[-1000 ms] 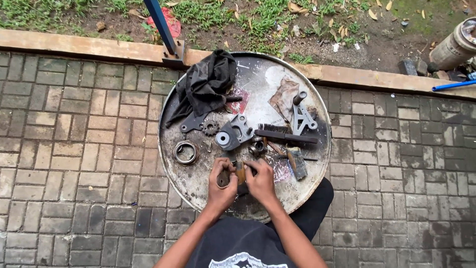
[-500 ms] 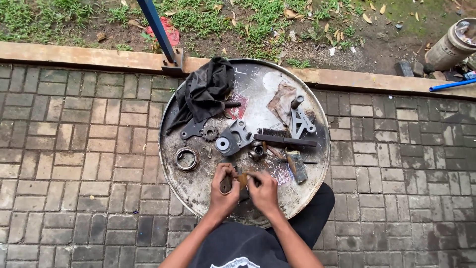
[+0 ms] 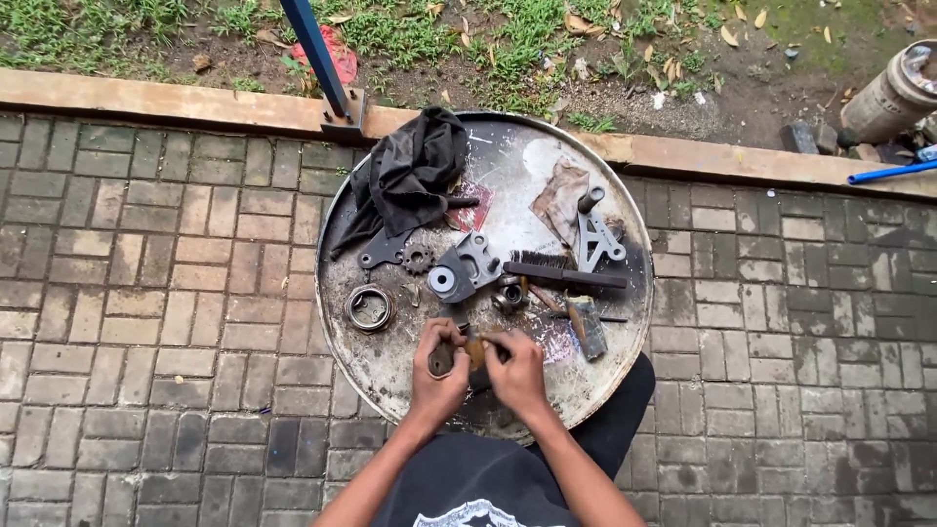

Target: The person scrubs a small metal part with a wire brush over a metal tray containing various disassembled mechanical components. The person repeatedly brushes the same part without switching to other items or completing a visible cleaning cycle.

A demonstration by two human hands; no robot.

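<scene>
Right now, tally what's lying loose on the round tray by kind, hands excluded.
Cloths: 2, black cloth, brown rag
Brushes: 2, long brush, small brush
Brackets: 3, grey housing, forked bracket, dark plate
Gear: 1
Ring: 1
Total: 9

Even, diffuse daylight; shadows soft and faint. Mild sheen on the round metal tray (image 3: 625,322). Focus sharp centrally; slight wide-angle bending at the frame edges.
</scene>
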